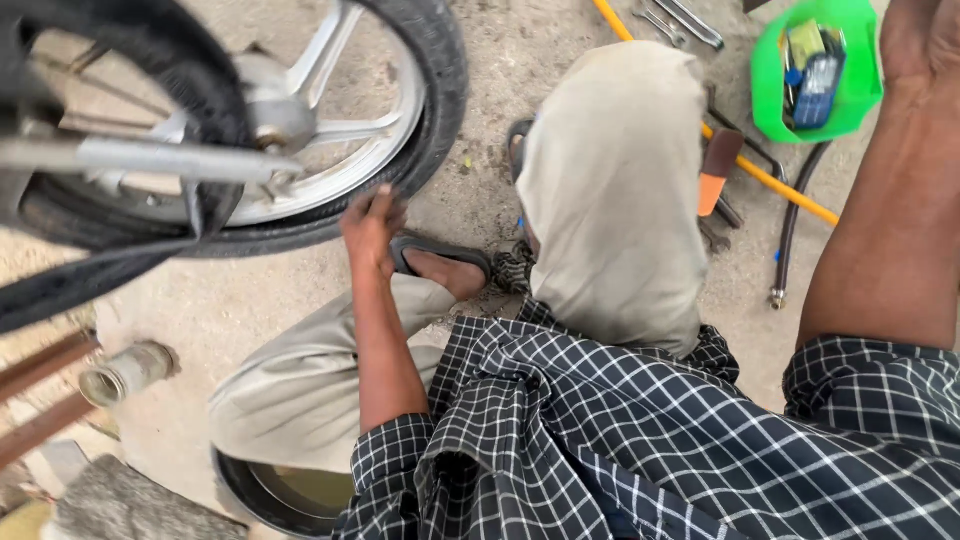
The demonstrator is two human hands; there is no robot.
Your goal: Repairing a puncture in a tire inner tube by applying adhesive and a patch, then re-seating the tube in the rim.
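Observation:
My left hand (370, 228) reaches forward and rests its fingers against the lower edge of a black motorcycle tyre (440, 110) mounted on a silver alloy wheel (330, 130). It grips nothing that I can see. A loose black rubber strip (90, 275) hangs off the wheel at the left. My right arm stretches to the top right, where my right hand (915, 40) is cut off by the frame edge beside a green plastic tub (770, 95). I squat with my knee in beige trousers (610, 180) between both arms.
Wrenches (690, 20) lie at the top. A yellow rod (770, 180), an orange-handled tool (715, 175) and a black hose with a metal fitting (785, 250) lie right of my knee. A grey pipe stub (125, 372) and a dark basin (250, 495) sit at the lower left.

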